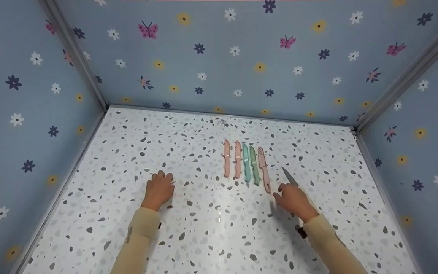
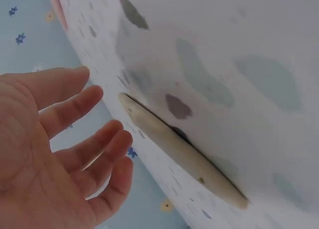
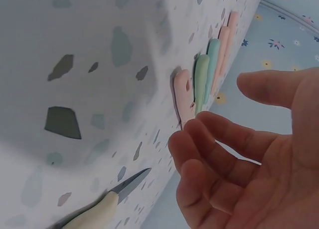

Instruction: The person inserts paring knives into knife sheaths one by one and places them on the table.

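Observation:
My left hand [image 1: 160,190] hovers at the left of the table with loosely bent fingers, holding nothing. Beside it, in the left wrist view, lies a long cream piece [image 2: 182,151] with a dark slit along one edge, like a folded knife; a gap separates it from the fingers. My right hand [image 1: 293,199] is also bare, fingers loosely bent. A cream-handled knife [image 3: 99,211] with its steel blade [image 1: 289,176] exposed lies by that hand, which hides its handle in the head view. Left of the right hand is a pink slotted knife-shaped piece [image 1: 263,167].
Further left in the same row lie a green folded knife [image 1: 254,165], a teal one [image 1: 246,163] and two pink ones [image 1: 238,160]. Patterned blue walls [image 1: 219,57] bound the speckled white table [image 1: 203,236] at the back and both sides.

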Demonstrator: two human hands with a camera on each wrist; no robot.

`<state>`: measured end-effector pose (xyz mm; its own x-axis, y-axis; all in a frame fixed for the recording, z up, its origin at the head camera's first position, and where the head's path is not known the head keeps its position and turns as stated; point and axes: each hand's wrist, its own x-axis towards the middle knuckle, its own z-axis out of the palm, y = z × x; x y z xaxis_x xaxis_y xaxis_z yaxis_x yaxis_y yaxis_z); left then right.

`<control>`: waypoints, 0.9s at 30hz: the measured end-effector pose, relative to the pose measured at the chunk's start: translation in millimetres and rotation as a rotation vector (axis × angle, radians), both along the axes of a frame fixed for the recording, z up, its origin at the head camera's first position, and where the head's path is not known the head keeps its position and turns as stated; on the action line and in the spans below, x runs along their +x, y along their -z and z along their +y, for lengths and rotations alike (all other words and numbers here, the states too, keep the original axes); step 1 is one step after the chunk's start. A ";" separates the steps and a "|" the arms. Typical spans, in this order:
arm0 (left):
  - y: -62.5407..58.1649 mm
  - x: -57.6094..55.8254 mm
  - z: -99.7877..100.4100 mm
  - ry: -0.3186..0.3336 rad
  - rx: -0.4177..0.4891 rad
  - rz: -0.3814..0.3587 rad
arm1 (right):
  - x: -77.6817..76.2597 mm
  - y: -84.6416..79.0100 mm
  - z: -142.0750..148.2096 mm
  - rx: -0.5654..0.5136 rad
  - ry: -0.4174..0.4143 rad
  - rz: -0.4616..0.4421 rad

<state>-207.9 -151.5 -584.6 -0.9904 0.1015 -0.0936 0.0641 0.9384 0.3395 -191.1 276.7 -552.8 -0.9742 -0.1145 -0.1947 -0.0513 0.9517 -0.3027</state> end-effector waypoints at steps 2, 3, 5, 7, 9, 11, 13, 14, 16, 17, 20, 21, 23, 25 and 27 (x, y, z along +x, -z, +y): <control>1.6 -1.7 -5.2 -0.026 0.007 -0.030 | 0.8 0.9 1.9 -0.016 0.017 -0.010; 2.4 -2.4 -7.6 -0.038 0.005 -0.043 | 1.0 1.6 3.0 -0.026 0.025 -0.016; 3.7 -3.7 -11.9 -0.063 0.002 -0.070 | 1.3 2.5 4.8 -0.040 0.040 -0.024; 4.5 -4.9 -14.9 -0.081 -0.014 -0.086 | 1.1 3.0 6.4 -0.049 0.047 -0.031; 5.1 -6.1 -17.1 -0.095 -0.028 -0.095 | 1.0 2.7 7.9 -0.055 0.055 -0.043; 5.3 -6.9 -18.4 -0.102 -0.031 -0.102 | 1.2 1.9 9.4 -0.061 0.059 -0.054; 4.8 -7.0 -19.1 -0.106 -0.018 -0.106 | 1.7 0.7 11.4 -0.070 0.062 -0.057; 4.4 -6.8 -19.5 -0.105 -0.012 -0.104 | 2.0 0.2 12.8 -0.077 0.057 -0.046; 3.8 -6.2 -20.0 -0.105 0.004 -0.097 | 3.0 -0.8 15.8 -0.085 0.046 -0.012; 3.4 -5.7 -20.1 -0.104 0.010 -0.092 | 3.5 -1.1 17.4 -0.089 0.044 0.008; 2.9 -5.0 -20.8 -0.111 0.031 -0.081 | 4.3 -2.0 21.9 -0.094 0.042 0.049; 2.8 -4.8 -21.0 -0.115 0.038 -0.082 | 4.4 -2.3 23.2 -0.095 0.047 0.048; 2.7 -4.4 -21.4 -0.119 0.050 -0.085 | 4.2 -2.5 25.7 -0.102 0.056 0.038; 2.4 -3.7 -21.8 -0.118 0.063 -0.095 | 4.2 -2.6 28.4 -0.098 0.060 0.028; 1.8 -2.2 -21.5 -0.106 0.073 -0.104 | 4.2 -2.5 30.9 -0.093 0.068 0.023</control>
